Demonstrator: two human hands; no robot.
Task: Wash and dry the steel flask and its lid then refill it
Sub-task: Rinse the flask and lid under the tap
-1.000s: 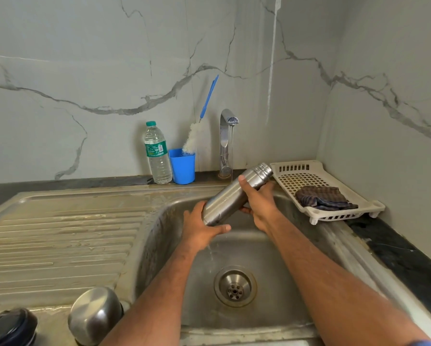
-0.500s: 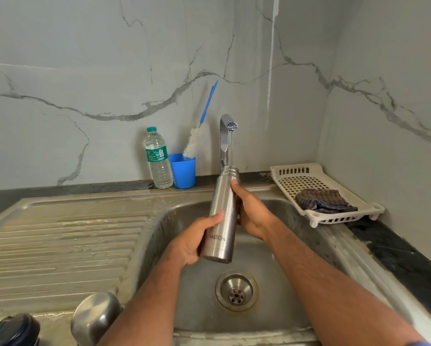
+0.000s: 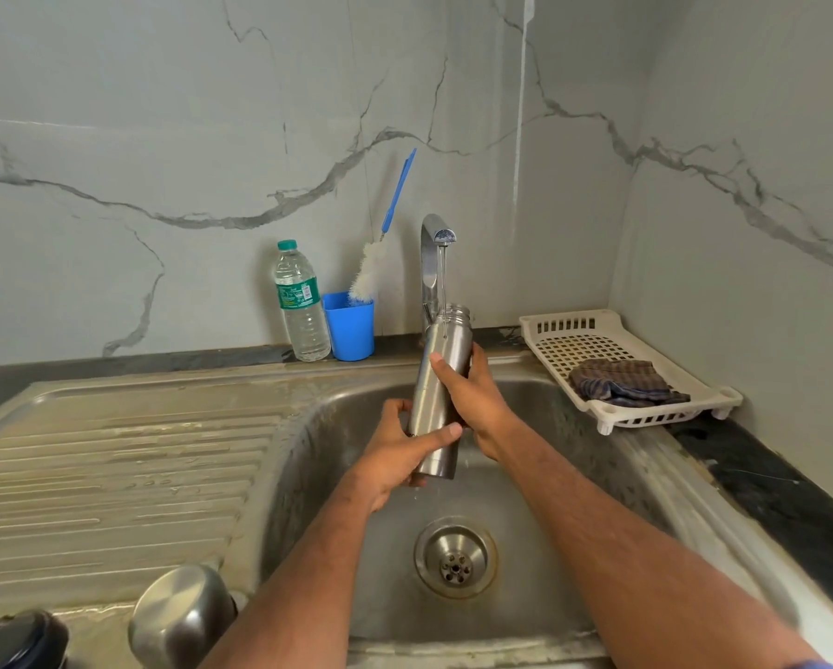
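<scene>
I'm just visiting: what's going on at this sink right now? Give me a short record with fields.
activity: rinsing the steel flask under the tap
flask: nearly upright, open mouth under a thin stream
left hand: grips the flask's lower part
right hand: grips its middle
sink: steel, drain below the flask
behind the sink: water bottle, blue cup holding a bottle brush
right of the sink: white tray with a cloth

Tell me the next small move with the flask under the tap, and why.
Probably shift the flask slightly so its open mouth sits squarely under the thin stream from the tap. The left hand grips its lower body and the right hand its middle, holding it near upright over the sink, and the stream seems to run down at the neck's edge.
</scene>
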